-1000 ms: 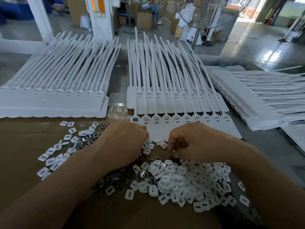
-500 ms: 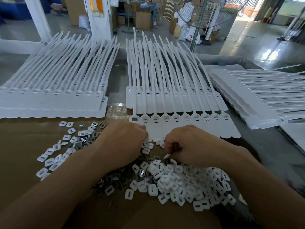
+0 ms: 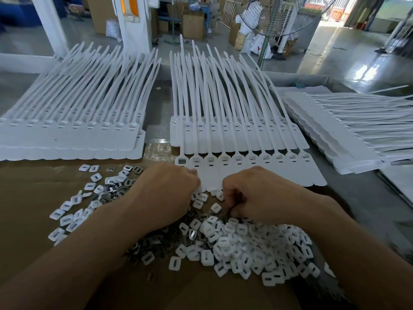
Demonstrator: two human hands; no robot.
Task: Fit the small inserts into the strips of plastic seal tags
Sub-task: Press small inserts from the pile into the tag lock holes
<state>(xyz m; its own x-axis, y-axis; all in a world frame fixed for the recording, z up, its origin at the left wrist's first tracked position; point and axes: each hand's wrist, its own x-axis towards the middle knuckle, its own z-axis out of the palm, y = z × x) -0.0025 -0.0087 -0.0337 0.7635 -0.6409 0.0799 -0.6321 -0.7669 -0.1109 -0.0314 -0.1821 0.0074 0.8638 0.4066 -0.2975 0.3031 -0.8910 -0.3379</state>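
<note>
**Q:** Strip (image 3: pixel 252 173) orientation?
**A:** It lay flat on the bench (image 3: pixel 350 198), its row running left-right and each tag's tail pointing away from the person.
**Q:** Grip state?
**A:** Left hand (image 3: pixel 166 193) and right hand (image 3: pixel 257 195) were curled at its near edge, above the inserts (image 3: pixel 245 249). Contents could not be determined.

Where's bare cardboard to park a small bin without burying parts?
There are two patches of cardboard. One is far left, between the left tag stack and the scattered inserts. The other is at the near edge, between the left forearm and the insert pile. It is crowded at the pile itself and at the middle tag stack ahead.
</note>
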